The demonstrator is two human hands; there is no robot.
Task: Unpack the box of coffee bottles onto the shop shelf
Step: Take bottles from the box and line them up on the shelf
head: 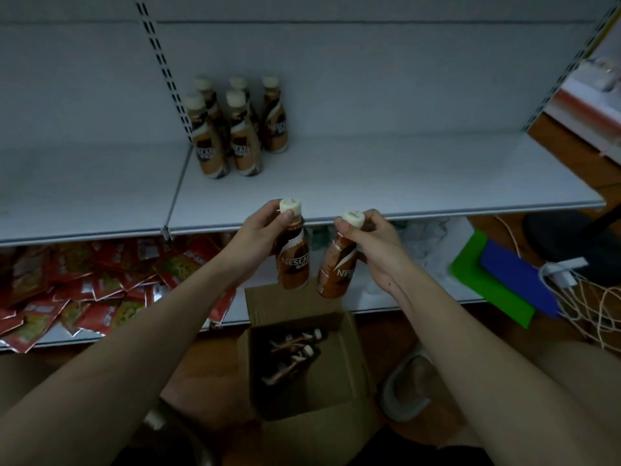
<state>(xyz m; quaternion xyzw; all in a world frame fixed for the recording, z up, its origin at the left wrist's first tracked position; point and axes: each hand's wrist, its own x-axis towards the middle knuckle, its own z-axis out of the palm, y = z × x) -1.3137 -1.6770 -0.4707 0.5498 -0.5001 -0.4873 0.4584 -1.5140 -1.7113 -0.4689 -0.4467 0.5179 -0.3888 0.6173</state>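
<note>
My left hand (260,233) grips a brown coffee bottle (293,264) with a cream cap by its neck. My right hand (373,240) holds a second coffee bottle (336,270) the same way, tilted slightly. Both bottles hang in front of the white shelf's front edge (437,213), above the open cardboard box (353,348) on the floor. A few more bottles (292,354) lie on their sides inside the box. Several coffee bottles (235,129) stand upright in a cluster at the back left of the white shelf.
Red snack packets (84,287) are heaped on the lower shelf at left. A green and blue folder (497,284) and tangled white cables (588,297) lie at right. A grey slipper (403,388) sits beside the box. The shelf is bare to the right of the bottle cluster.
</note>
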